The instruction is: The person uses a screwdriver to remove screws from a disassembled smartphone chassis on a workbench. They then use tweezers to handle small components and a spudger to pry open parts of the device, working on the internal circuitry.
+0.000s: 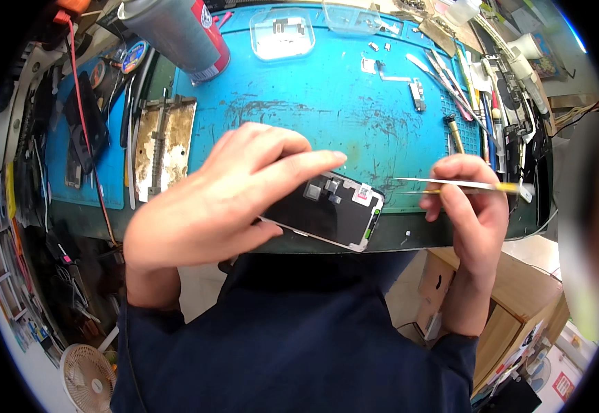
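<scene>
A phone screen panel (344, 215), its dark back upward, lies tilted at the front edge of the mat. It has a pale frame, small green patches at the right end, a white label and a flex cable with a square connector. My left hand (234, 193) grips its left end, thumb along the near edge and fingers over the far side. Just right of the panel, my right hand (475, 206) holds a pair of tweezers (475, 184). Their tips point left, slightly apart, with nothing visible between them.
A blue work mat (279, 113) covers the bench. On it are a spray can (182, 41), a clear plastic box (282, 34) of small parts, a metal fixture (165, 148), loose small phone parts (418, 95) and a brass-coloured screwdriver (454, 134). Several tools lie along the right.
</scene>
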### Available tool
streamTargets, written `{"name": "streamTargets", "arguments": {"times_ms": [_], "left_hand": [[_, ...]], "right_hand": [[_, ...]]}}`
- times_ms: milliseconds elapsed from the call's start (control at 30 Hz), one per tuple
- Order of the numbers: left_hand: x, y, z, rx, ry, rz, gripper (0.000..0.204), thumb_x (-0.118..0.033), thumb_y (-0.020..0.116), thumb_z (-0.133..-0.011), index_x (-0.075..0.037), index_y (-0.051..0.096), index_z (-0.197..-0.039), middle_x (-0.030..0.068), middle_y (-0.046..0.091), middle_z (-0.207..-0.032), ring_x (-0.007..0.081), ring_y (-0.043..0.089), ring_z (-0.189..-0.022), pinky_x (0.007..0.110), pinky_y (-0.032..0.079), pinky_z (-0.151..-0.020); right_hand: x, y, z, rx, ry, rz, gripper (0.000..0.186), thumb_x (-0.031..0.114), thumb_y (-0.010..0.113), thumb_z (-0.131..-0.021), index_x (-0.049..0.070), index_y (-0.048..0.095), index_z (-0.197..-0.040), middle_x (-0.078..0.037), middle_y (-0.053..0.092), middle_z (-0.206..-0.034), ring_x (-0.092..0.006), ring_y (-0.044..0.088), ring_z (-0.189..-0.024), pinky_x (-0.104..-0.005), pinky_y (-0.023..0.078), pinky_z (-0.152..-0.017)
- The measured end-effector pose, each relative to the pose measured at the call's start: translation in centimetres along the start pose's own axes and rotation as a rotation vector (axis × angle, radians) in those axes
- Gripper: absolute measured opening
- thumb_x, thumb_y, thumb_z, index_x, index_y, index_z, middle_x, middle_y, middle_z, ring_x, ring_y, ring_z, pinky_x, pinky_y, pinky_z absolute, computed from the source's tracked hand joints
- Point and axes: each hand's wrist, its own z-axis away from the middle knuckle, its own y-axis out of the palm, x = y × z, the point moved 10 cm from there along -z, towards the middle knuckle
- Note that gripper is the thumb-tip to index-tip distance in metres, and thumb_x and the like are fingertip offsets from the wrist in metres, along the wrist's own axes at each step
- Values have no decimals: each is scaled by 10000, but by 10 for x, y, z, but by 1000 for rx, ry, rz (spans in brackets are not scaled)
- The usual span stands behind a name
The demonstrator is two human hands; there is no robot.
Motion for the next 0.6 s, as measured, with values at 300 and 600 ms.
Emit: {"name": "streamTargets", "arguments": {"times_ms": [300,600], "left_hand": [[0,5,4,51,49,47,697,8,811,-686,-37,650,-1363,141,603,-1415,385,532,-1326,502,419,-1137],[4,4,6,37,7,93,472,41,840,-647,-57,638,-1063,144,604,-1453,391,519,-1343,500,436,-1118]], "right_hand": [[-15,20,-19,189,191,82,184,146,694,-1062,-29,723,-1108,-73,744,-908,-115,726,-801,-239,548,-680],[-17,26,-21,179,221,148,180,126,711,-1047,-51,740,-1061,-78,755,-893,-126,747,-768,-239,550,-638]]}}
